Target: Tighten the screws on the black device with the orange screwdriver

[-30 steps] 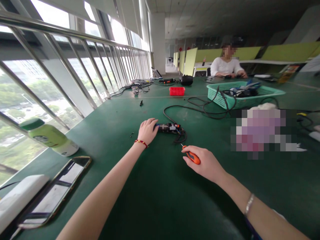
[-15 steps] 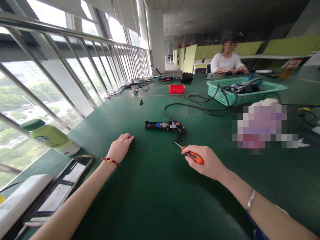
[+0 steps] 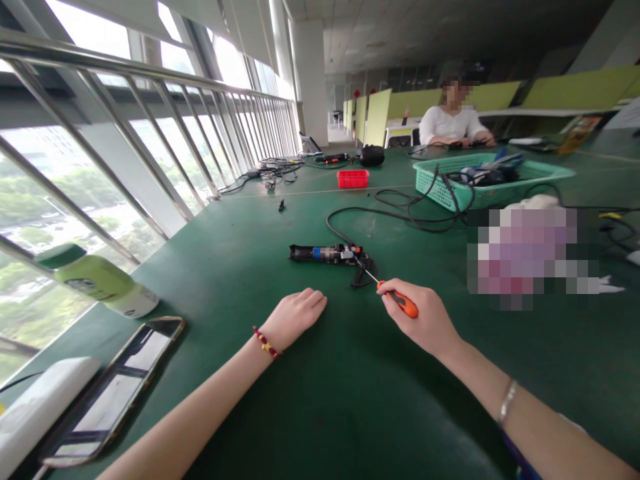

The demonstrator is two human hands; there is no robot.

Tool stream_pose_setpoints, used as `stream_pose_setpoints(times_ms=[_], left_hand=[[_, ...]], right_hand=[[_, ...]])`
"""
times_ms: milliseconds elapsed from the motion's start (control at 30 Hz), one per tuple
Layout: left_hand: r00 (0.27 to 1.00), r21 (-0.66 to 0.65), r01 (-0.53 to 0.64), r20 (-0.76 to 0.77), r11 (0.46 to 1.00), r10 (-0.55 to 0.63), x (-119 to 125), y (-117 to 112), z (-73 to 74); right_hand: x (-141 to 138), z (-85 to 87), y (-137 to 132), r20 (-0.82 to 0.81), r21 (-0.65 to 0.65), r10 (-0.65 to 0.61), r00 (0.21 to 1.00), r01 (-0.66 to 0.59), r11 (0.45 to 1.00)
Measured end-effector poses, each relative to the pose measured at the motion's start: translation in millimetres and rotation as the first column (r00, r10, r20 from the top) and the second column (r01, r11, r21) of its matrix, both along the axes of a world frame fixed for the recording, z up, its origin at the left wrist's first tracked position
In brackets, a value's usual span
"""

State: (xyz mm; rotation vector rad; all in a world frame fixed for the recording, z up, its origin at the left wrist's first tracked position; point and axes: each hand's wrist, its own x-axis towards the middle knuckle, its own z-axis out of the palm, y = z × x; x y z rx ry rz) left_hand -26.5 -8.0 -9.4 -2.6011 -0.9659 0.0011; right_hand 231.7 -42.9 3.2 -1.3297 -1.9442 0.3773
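Now my left arm comes in from the lower left, reaching forward over the table (image 3: pixel 325 407). My left hand (image 3: pixel 295 317) lies palm down on the green mat, fingers loosely curled and pointing right, holding nothing. A red bead bracelet sits at its wrist.

My right arm comes in from the lower right, and my right hand (image 3: pixel 425 321) is closed around the orange handle of a screwdriver (image 3: pixel 400 303). Its thin shaft slants up and to the left, and the tip reaches the right end of the device (image 3: pixel 325 253), among the wires there. I cannot tell whether the tip sits in a screw.

That device is a dark cylinder with blue and orange parts. It lies flat on its side, crosswise, beyond both hands, apart from my left hand and near my right. A black cable (image 3: pixel 395 215) runs from its right end in loops toward a green basket (image 3: pixel 530 183).

At my far left a phone (image 3: pixel 115 387) lies face up near the table edge, with a green-capped bottle (image 3: pixel 95 283) on its side just beyond it. A red box (image 3: pixel 353 179) stands farther up the table. A person in white (image 3: pixel 453 125) sits at the far end, both hands on the table.
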Motion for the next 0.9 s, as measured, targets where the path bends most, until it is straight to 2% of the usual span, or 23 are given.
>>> stream_pose_setpoints(times_ms=[100, 200, 300, 467, 533, 667, 800, 900], left_hand=[[1.0, -0.021, 0.015, -0.017, 1.0, -0.016, 25.2, 9.8, 1.9], [0.999, -0.052, -0.046, 0.019, 0.998, 0.047, 38.2, 26.7, 3.8], [0.993, -0.07, -0.079, 0.08, 0.994, 0.084, 40.2, 39.3, 1.6], [0.959, -0.097, -0.042, 0.277, 0.994, 0.068, 30.7, 45.7, -9.4], [0.911, -0.114, -0.058, 0.401, 0.992, 0.099, 26.7, 47.2, -13.5], [0.764, -0.152, -0.098, 0.622, 0.984, 0.172, 23.2, 50.6, -17.3], [0.645, -0.119, -0.141, 0.742, 0.983, 0.182, 23.8, 51.1, -17.0], [0.6, -0.07, -0.174, 0.783, 0.982, 0.162, 24.7, 50.4, -16.3]], right_hand=[[-0.7, -0.5, -0.9, -0.02, -0.007, -0.062, 0.998, 0.062, 0.998], [-0.6, -1.7, 0.0, -0.033, -0.052, -0.069, 0.997, 0.067, 0.996], [-1.2, -3.3, 1.3, -0.048, -0.09, -0.005, 0.999, 0.001, 0.996], [-1.5, -4.3, 2.0, -0.034, -0.104, 0.08, 0.996, -0.083, 0.991], [-1.0, -4.0, 1.8, -0.036, -0.105, 0.105, 0.994, -0.109, 0.989], [-3.2, -2.1, -2.2, -0.063, -0.12, 0.181, 0.981, -0.188, 0.975], [-10.2, -0.7, -8.7, -0.037, -0.149, 0.286, 0.958, -0.288, 0.946], [-14.0, -0.8, -11.1, -0.022, -0.152, 0.308, 0.951, -0.308, 0.939]])
